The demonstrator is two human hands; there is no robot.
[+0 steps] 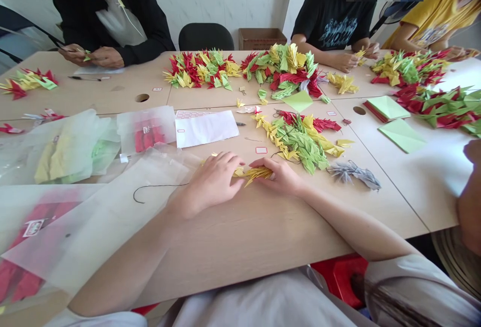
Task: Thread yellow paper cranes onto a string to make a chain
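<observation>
Just above the table's near side, my left hand is closed, its fingers curled over yellow folded paper, part of which is hidden beneath them. A thin dark cord trails out on its left and ends in a hook-like bend. My right hand pinches the other end of a string of yellow folded-paper cranes between thumb and fingers. Beyond my right hand lie strung bundles of green, yellow and red paper cranes. A grey tassel-like bundle rests further right.
Clear plastic bags with coloured paper cover the left side. A white sheet and a pen lie ahead. Large crane piles stand farther back. Green paper squares are at right. Several people sit around the table, hands on folded paper.
</observation>
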